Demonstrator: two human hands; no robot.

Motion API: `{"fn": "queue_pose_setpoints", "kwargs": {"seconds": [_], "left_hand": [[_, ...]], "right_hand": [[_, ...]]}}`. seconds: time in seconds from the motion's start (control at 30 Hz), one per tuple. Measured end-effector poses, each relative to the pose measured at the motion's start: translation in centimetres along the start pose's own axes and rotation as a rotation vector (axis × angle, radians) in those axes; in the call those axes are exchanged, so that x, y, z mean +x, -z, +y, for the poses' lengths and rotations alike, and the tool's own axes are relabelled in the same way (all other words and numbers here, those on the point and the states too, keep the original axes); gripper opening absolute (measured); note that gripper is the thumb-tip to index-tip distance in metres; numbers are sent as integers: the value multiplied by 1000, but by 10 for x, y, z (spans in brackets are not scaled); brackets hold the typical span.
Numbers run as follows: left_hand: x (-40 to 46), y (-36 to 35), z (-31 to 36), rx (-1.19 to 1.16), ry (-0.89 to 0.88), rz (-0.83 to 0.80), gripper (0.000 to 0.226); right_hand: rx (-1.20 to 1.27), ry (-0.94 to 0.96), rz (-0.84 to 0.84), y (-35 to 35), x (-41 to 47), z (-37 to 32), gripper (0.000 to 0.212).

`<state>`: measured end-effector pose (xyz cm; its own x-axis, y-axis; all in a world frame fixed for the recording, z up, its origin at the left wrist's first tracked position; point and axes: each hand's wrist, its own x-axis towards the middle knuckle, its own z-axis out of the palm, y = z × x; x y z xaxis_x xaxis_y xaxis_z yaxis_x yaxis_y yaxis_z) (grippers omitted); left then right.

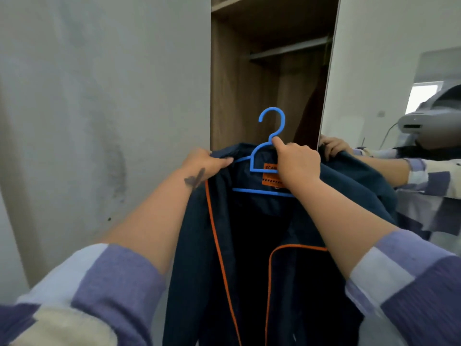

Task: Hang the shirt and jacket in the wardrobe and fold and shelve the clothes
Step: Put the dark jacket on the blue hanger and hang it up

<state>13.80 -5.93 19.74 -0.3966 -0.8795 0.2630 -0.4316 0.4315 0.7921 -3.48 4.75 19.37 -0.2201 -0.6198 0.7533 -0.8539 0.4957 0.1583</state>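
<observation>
A dark navy jacket with orange piping and an orange neck label hangs open on a blue plastic hanger, held up in front of the open wardrobe. My left hand grips the jacket's left shoulder over the hanger's arm. My right hand grips the hanger at its neck, index finger stretched up along the hook's base. The hook points up, well below the metal rail inside the wardrobe.
A wooden shelf runs above the rail. The wardrobe's mirrored door stands open on the right and reflects a person with the jacket. A pale wall fills the left side. Something dark red hangs deep inside at right.
</observation>
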Motion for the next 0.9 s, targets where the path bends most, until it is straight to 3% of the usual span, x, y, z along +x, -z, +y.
{"fn": "queue_pose_setpoints", "kwargs": {"seconds": [0.07, 0.13, 0.2, 0.3, 0.43, 0.57, 0.73, 0.9], "left_hand": [[4, -9, -3, -409, 81, -258, 52], [8, -18, -7, -590, 133, -393, 50], [11, -26, -12, -648, 192, -421, 49], [15, -39, -22, -311, 164, -302, 54], [16, -53, -31, 12, -28, 100, 57], [13, -61, -23, 341, -368, 151, 58], [4, -79, -8, 277, -366, 31, 53], [-3, -83, -8, 11, -357, -103, 54]], "right_hand": [[20, -8, 1, 2, 3, -1, 50], [26, -14, 5, 0, 3, -1, 48], [46, -47, 20, -4, 1, 3, 44], [107, -106, 40, -12, -1, 8, 37], [208, -147, 30, -11, -3, 2, 32], [398, -209, -150, 2, 8, -3, 24], [799, -332, -558, 27, 24, -2, 14], [1078, -555, -696, 26, 26, -5, 21]]}}
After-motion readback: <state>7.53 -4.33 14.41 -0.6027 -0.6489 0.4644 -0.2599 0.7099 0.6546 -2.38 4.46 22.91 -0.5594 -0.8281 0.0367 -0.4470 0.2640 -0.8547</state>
